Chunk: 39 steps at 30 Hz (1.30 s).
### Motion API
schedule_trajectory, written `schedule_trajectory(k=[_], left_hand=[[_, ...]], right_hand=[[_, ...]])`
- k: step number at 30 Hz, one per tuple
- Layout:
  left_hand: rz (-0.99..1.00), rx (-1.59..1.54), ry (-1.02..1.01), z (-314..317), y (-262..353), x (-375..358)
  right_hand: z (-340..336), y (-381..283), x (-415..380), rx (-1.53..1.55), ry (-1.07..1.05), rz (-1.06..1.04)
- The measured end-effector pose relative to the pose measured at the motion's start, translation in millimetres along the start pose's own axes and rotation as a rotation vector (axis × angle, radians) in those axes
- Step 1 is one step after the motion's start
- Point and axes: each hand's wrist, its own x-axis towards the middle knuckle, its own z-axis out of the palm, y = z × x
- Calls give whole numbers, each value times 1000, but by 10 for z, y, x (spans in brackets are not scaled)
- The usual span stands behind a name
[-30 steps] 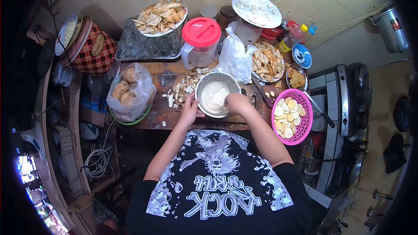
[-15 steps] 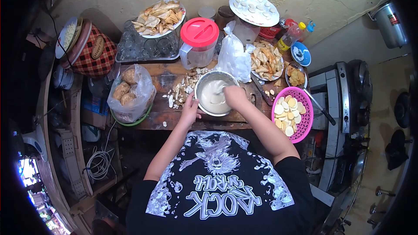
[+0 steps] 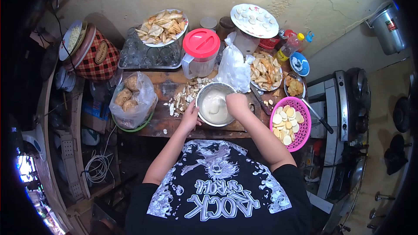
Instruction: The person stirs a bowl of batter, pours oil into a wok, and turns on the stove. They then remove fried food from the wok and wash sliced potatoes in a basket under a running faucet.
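A metal bowl (image 3: 216, 125) of thick off-white batter (image 3: 212, 106) stands on the wooden table in front of me. My left hand (image 3: 190, 117) is closed on the bowl's left rim, thumb up against its side. Over the right rim, my right hand (image 3: 238, 105) makes a fist above the batter. Whatever it grips is hidden by the hand. Swirl marks show on the batter's surface. To the right, a pink basket (image 3: 308, 129) holds pale round slices (image 3: 287, 124). Peelings and scraps (image 3: 185, 98) lie left of the bowl.
Behind the bowl stand a red-lidded pitcher (image 3: 201, 45) and a white plastic bag (image 3: 234, 67). Plates hold folded fried pastries (image 3: 163, 27). A knife (image 3: 261, 100) lies near the basket. Bagged brown tubers (image 3: 126, 98) sit at left. A stove (image 3: 342, 104) is at far right.
The view has shifted slightly, so the table sits lower in it. My right fist has moved a little within the bowl, and the batter's swirls differ. My left hand keeps its hold.
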Motion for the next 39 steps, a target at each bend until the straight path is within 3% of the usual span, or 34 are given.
schedule_trajectory(k=[1, 2, 5, 6, 9, 13, 20, 23, 26, 33, 37, 39], left_hand=[[-3, 5, 2, 7, 20, -3], [3, 9, -5, 9, 24, 1], [1, 24, 13, 16, 41, -8], [4, 32, 18, 12, 46, -8], [7, 53, 33, 24, 31, -15], [28, 79, 37, 6, -45, 18], [22, 82, 25, 5, 6, 12], [23, 96, 30, 10, -18, 17], [34, 93, 35, 20, -16, 21], [34, 93, 42, 35, -17, 36], [30, 107, 49, 65, 23, 7], [34, 112, 42, 61, 23, 20]], right_hand=[[52, -14, 42, 7, 54, 18], [162, -33, 60, 2, 138, -94], [148, -122, -41, -41, 58, -233], [24, -143, -102, -35, -33, -148], [-34, -30, -130, 40, 105, -54], [38, 31, 89, 114, 85, -171], [140, 202, 198, 173, 198, 189], [84, 95, 136, 93, 182, 197], [170, -147, 108, 94, 261, 40], [89, 121, 107, 100, 228, 239], [138, -93, 109, 55, 249, 90], [94, -93, 148, 101, 233, 133]])
